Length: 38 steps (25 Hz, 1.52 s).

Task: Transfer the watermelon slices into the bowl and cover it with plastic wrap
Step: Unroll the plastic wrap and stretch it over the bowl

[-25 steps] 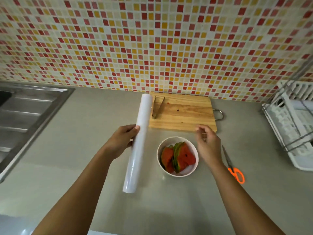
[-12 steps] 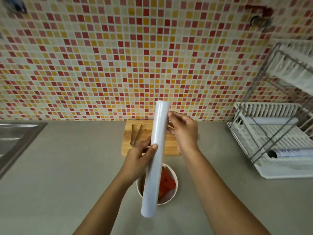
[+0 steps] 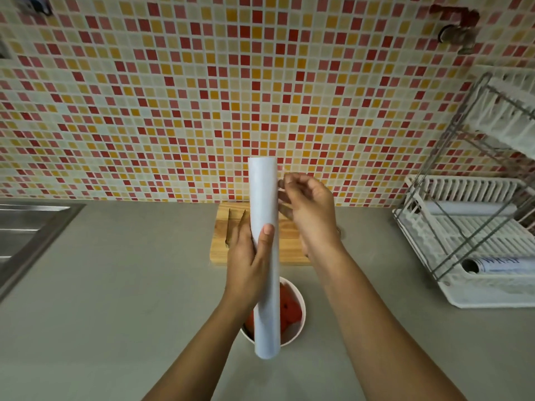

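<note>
The left hand grips the roll near its middle, thumb on top and fingers wrapped under it. The long axis of the roll runs straight away from the person, and its near end hangs over the bowl. The bowl stands on the counter just in front of the board, and the slices are already inside it.

The right hand is the nearer one to the free edge. It sits just beside the right side of the roll's far part, with bent fingers. The fingers are blurred, so I cannot tell if they already pinch the film. I think the coming pull must go to the right, across the axis.

Half a second ago the roll leaned with its far end to the right; now it is straight. One second ago it was left of the bowl and the right hand was well apart from it.
</note>
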Available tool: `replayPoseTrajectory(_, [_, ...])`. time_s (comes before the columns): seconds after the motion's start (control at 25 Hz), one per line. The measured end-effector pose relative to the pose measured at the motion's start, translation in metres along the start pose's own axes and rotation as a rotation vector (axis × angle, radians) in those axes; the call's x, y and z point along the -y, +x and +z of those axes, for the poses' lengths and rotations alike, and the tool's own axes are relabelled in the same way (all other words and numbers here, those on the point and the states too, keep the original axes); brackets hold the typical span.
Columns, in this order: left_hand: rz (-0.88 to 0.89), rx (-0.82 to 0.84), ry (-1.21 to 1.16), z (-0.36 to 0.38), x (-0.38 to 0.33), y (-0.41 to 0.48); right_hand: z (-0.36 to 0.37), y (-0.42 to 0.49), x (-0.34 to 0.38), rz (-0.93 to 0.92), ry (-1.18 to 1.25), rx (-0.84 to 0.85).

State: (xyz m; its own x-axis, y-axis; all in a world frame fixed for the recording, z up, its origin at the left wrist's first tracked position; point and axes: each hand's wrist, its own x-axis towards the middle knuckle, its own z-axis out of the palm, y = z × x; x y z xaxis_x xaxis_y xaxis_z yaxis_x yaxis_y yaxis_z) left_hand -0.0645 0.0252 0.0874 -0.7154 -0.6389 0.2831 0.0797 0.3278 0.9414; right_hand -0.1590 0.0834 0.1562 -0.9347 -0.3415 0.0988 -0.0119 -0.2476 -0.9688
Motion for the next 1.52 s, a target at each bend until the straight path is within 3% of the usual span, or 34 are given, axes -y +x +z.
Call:
replayPoseTrajectory(0.08, [0.016,-0.087,-0.007,-0.006,-0.006,0.003,-0.002,0.002,0.01,-0.128,-0.146,-0.036])
replayPoseTrajectory(0.16, [0.043,-0.083,-0.009,-0.011,-0.01,0.008,-0.004,-0.001,0.017,-0.15,-0.133,-0.077])
replayPoseTrajectory(0.32, [0.048,-0.096,-0.017,-0.018,-0.013,0.017,-0.003,-0.023,0.011,0.062,-0.048,0.132])
replayPoseTrajectory(0.4, [0.075,-0.097,-0.04,-0.02,-0.014,0.02,-0.002,-0.036,0.002,0.047,-0.138,0.17])
replayPoseTrajectory(0.6, [0.073,-0.096,-0.031,-0.027,-0.015,0.026,-0.006,-0.037,-0.001,-0.146,-0.313,0.077])
replayPoseTrajectory(0.72, [0.095,-0.073,-0.015,-0.026,-0.016,0.031,-0.011,-0.031,-0.002,-0.142,-0.392,0.032])
replayPoseTrajectory(0.84, [0.075,-0.052,-0.062,-0.023,-0.017,0.034,-0.008,-0.036,-0.007,-0.064,-0.294,0.058])
replayPoseTrajectory(0.96, [0.067,-0.05,-0.089,-0.024,-0.016,0.036,-0.008,-0.039,-0.008,-0.13,-0.335,0.094])
replayPoseTrajectory(1.16, [0.117,-0.047,-0.042,-0.023,-0.023,0.04,-0.015,-0.032,-0.004,-0.35,-0.768,0.028])
replayPoseTrajectory(1.28, [0.107,-0.06,-0.08,-0.022,-0.026,0.044,-0.012,-0.043,-0.005,-0.157,-0.515,-0.018])
replayPoseTrajectory(1.36, [0.095,-0.069,-0.113,-0.023,-0.027,0.048,-0.011,-0.05,-0.01,-0.064,-0.414,0.049])
replayPoseTrajectory(1.52, [0.139,-0.071,-0.081,-0.025,-0.03,0.053,-0.009,-0.055,-0.014,-0.156,-0.485,0.1])
